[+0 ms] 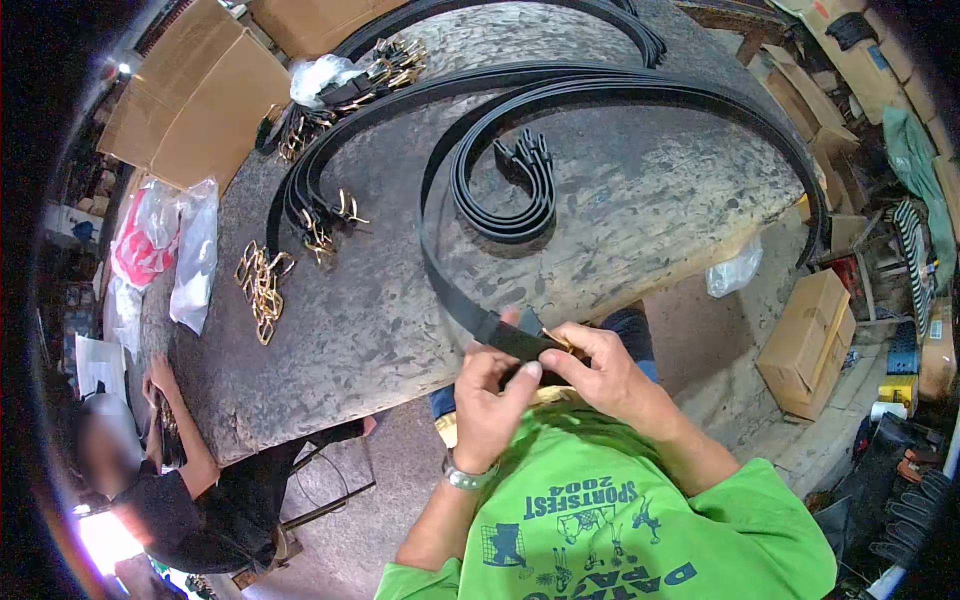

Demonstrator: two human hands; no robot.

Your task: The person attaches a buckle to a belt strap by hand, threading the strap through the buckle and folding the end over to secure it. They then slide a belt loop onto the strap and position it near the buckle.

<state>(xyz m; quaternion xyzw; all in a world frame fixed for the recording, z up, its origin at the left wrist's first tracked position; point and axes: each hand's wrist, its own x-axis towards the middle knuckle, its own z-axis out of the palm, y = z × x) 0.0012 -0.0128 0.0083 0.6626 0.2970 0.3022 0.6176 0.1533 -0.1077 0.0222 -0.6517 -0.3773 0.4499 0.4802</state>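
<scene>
Both hands are at the near table edge, in front of the green shirt. My left hand [492,392], a watch at its wrist, pinches the end of a black belt [442,285]. My right hand [598,368] grips the same belt end beside it, thumb pressed on the strap. A gold buckle [560,341] shows partly by the right fingers; the rest is hidden behind the hand. From the hands the strap curves up onto the table, beside a coil of several black belts [505,225].
On the worn table [350,375] lie a pile of gold buckles [265,300], belts with buckles attached [318,235], and plastic bags [195,260]. A cardboard box [805,340] stands on the floor at right. Another person [200,500] sits at left, hands by the table edge.
</scene>
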